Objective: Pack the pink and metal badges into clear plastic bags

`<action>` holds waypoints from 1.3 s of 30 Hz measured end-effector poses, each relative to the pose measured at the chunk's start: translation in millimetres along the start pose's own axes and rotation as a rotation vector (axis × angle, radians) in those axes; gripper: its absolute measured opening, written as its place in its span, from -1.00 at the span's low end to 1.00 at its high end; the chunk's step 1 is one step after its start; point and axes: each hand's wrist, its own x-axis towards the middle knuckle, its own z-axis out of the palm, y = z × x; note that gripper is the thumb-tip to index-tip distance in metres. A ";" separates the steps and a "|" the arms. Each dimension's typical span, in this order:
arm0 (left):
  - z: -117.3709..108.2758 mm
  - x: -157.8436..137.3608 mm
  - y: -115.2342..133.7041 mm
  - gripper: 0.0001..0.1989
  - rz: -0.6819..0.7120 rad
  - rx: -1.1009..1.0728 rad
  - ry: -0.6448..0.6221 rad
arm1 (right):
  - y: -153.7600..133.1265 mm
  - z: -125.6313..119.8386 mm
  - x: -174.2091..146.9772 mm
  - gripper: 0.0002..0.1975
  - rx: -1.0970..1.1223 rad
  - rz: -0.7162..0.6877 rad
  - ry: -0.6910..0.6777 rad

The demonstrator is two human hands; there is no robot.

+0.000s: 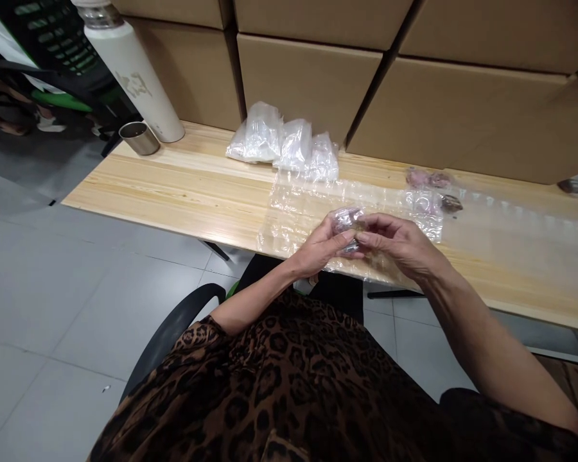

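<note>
Between my hands, just above the near edge of the surface [183,192], sits a small clear bag [345,221]; my left hand [320,250] and right hand [395,244] meet fingertip to fingertip, pinched on it. I judge I'm working its mouth, something small inside. Next calls for a steady pinch. Beyond my hands lie plastic sheeting [308,205] and more bags [284,144].

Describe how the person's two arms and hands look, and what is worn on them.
Both forearms are bare, and the left hand and right hand wear no gloves. No ring, watch or bracelet shows. The left arm comes out of a short sleeve in brown and black leopard print; the same print covers the body.
</note>
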 end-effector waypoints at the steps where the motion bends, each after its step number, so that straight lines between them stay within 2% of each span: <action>1: -0.5 -0.7 1.2 -0.54 -0.012 -0.003 -0.014 | 0.1 0.0 -1.7 -0.60 0.029 0.028 -0.048; 3: -1.5 -2.1 3.5 -0.53 -0.041 -0.018 -0.040 | -0.5 1.4 -4.2 -0.64 0.079 0.069 -0.115; 5: -2.1 -2.7 5.0 -0.50 -0.080 -0.036 -0.068 | -1.4 4.3 -5.3 -0.63 0.107 0.079 -0.124; 8: -0.8 -2.6 4.4 -0.51 -0.111 -0.073 -0.044 | 1.0 11.0 -5.3 -0.62 0.143 0.061 -0.051; 11: 4.0 -3.2 1.1 -0.54 -0.063 -0.059 0.043 | 10.8 18.3 -5.0 -0.61 0.183 0.030 0.064; 16: 10.5 -5.3 -6.3 -0.52 0.081 0.233 0.165 | 28.3 25.3 -6.7 -0.65 0.181 -0.056 0.141; 22: 8.2 -5.6 -10.0 -0.37 0.065 0.388 0.135 | 19.0 27.9 -10.7 -0.62 0.218 -0.021 0.078; 24: 4.7 -9.3 -0.6 -0.36 0.124 0.553 0.141 | 14.1 26.8 -8.4 -0.61 0.228 -0.031 0.137; 26: -3.2 -15.5 17.0 -0.38 0.233 0.813 0.205 | 11.0 24.0 -2.6 -0.59 0.230 -0.051 0.245; 29: -24.7 -26.2 51.1 -0.38 0.332 1.228 0.416 | 10.9 16.9 9.1 -0.52 0.247 -0.017 0.353; 31: -41.1 -31.8 70.3 -0.37 0.284 1.491 0.593 | 14.2 10.2 14.5 -0.50 0.247 0.044 0.373; 33: -52.5 -35.4 81.2 -0.41 0.146 1.699 0.709 | 19.3 1.5 15.0 -0.49 0.223 0.092 0.386; 34: -55.2 -36.6 83.1 -0.45 0.073 1.769 0.724 | 22.1 -3.5 13.0 -0.49 0.209 0.109 0.392; 36: -53.8 -37.5 80.8 -0.51 -0.020 1.838 0.666 | 27.0 -14.7 5.7 -0.48 0.167 0.136 0.406; 39: -41.3 -35.4 69.8 -0.61 -0.039 1.829 0.523 | 27.6 -29.0 -7.8 -0.47 0.081 0.171 0.445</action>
